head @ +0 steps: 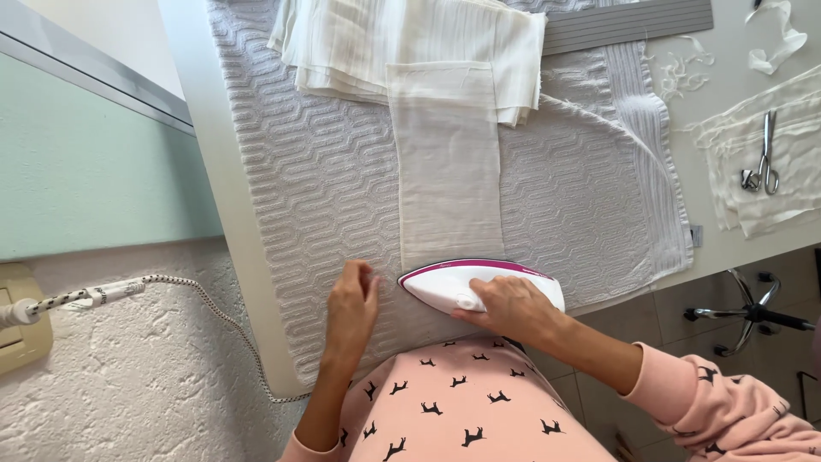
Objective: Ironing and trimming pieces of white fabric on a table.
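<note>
My right hand (pixel 511 310) grips the handle of a white and magenta iron (pixel 453 281), which lies on the near end of a long cream fabric strip (pixel 447 162). The iron's tip points left. The strip runs away from me over a white textured mat (pixel 316 171) on the table. My left hand (pixel 353 306) rests on the mat just left of the iron's tip, fingers bent and close together, holding nothing. A stack of folded cream fabric (pixel 410 43) lies at the strip's far end.
A braided cord (pixel 197 295) runs from a wall plug (pixel 21 312) at the left toward the table edge. Scissors (pixel 763 162) lie on fabric pieces at the right, near thread scraps (pixel 680 73). A grey ruler (pixel 624 21) lies at the top. A chair base (pixel 753 312) stands on the floor.
</note>
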